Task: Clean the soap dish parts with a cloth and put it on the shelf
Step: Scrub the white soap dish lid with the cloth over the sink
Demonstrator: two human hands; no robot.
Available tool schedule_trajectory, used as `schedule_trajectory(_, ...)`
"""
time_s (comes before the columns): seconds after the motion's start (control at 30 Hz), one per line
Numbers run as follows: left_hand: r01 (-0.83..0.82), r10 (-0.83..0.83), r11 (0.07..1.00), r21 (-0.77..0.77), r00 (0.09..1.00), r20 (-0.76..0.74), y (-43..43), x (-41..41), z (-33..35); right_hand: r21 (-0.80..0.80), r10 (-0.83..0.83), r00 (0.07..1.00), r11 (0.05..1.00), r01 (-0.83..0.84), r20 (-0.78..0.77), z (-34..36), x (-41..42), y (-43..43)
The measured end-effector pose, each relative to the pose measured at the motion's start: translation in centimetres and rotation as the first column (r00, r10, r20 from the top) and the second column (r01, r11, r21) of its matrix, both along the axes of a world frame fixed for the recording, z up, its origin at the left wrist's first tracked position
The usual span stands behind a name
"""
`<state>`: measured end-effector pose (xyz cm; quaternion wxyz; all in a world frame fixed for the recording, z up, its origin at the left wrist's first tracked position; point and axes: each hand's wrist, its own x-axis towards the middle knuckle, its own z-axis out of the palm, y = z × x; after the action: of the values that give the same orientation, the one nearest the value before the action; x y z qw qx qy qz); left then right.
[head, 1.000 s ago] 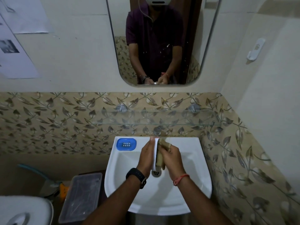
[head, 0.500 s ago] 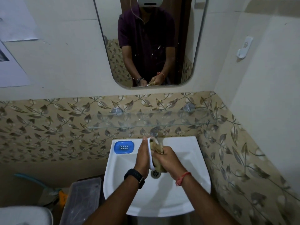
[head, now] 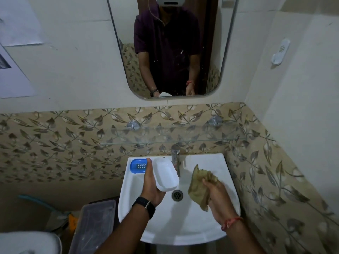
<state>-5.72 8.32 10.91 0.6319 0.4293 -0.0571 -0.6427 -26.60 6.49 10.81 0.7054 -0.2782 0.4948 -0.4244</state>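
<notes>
- While it plays no part in the job, a clear plastic box (head: 95,222) stands low on the left, well apart from both hands.
- Further in, the blue slotted insert (head: 138,166) of the soap dish lies flat, hollow up, on the back left corner of the white washbasin (head: 201,228). No hand holds it. The left thumb tip shows just beside its right end, and I cannot tell whether it touches.
- Next, the left hand (head: 153,187) cradles the white soap dish base (head: 166,176) from below. The thumb lies along its left long edge and the fingers are hidden underneath. The base hangs over the bowl, tilted, with its hollow facing up.
- That base looks like thin moulded plastic, so it is probably light and stiff. It is also smooth and likely slippery if wet. The two long rims should give a surer hold than the flat underside.
- Just beside the base's far right corner stands the chrome tap (head: 176,160), which it could easily knock.
- Right of the drain (head: 177,195), an olive-brown cloth (head: 197,186) hangs limp and crumpled, soft enough to press into the base's rounded corners.
- Gripping the cloth's right side, the right hand (head: 216,197) has its fingers curled round a bunch of it.
- Above the tap, a glass shelf (head: 229,133) sits on chrome brackets. Its surface is smooth, so the parts are best set well back from the edge.
</notes>
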Motion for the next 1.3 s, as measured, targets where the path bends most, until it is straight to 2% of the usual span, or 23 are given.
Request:
schedule_trajectory(0.07,-0.001,0.001,1.0,-0.005,1.0,0.014,-0.2,-0.5,-0.1,0.0,0.009,0.998,1.0,-0.009,0.061,-0.3,1.3,1.4)
schedule_trajectory(0.17,-0.028,0.026,0.999,0.025,0.997,0.076,-0.3,-1.5,0.1,-0.055,-0.02,1.0,0.998,0.021,0.02,-0.4,3.6,3.1)
schedule_trajectory(0.27,-0.056,0.05,0.998,0.043,0.99,0.128,-0.3,-2.0,0.7,-0.038,-0.053,0.995,0.998,0.056,0.082,-0.2,4.9,4.6)
schedule_trajectory(0.37,-0.146,0.149,0.989,-0.033,0.963,0.224,-0.2,-2.0,1.0,-0.009,-0.086,0.992,0.996,0.087,0.091,0.0,5.2,5.5)
schedule_trajectory(0.47,-0.122,0.164,0.983,-0.138,0.92,0.357,0.0,-2.9,0.8,-0.026,-0.155,0.978,0.987,0.16,0.137,0.8,5.5,4.9)
schedule_trajectory(0.57,-0.126,0.188,0.978,-0.164,0.872,0.451,0.2,-3.5,0.4,-0.068,-0.167,0.978,0.982,0.177,0.128,2.0,5.8,4.6)
schedule_trajectory(0.73,-0.151,0.214,0.974,-0.167,0.853,0.476,-0.1,-3.2,1.4,-0.038,-0.144,0.982,0.988,0.149,0.121,1.4,6.5,6.1)
schedule_trajectory(0.9,-0.137,0.188,0.979,-0.149,0.891,0.414,1.0,-4.2,1.4,0.022,-0.263,0.947,0.964,0.264,0.186,2.1,6.7,4.2)
schedule_trajectory(1.0,-0.21,0.256,0.966,-0.153,0.865,0.432,1.0,-4.1,1.4,0.005,-0.272,0.943,0.961,0.277,0.19,1.7,7.7,5.5)
schedule_trajectory(1.07,-0.183,0.252,0.965,-0.188,0.849,0.465,1.4,-3.9,1.1,0.026,-0.318,0.925,0.947,0.32,0.21,1.6,7.7,5.5)
schedule_trajectory(1.17,-0.057,0.169,0.979,-0.196,0.765,0.621,2.7,-3.9,0.0,0.024,-0.394,0.895,0.917,0.398,0.209,2.2,6.7,3.1)
schedule_trajectory(1.23,0.026,0.095,0.988,-0.154,0.678,0.729,3.4,-4.2,-0.9,-0.068,-0.368,0.913,0.921,0.384,0.176,2.9,6.4,1.8)
schedule_trajectory(1.3,0.032,0.075,0.992,-0.125,0.643,0.762,3.3,-4.7,-1.7,-0.183,-0.31,0.947,0.93,0.319,0.08,3.5,6.4,1.8)
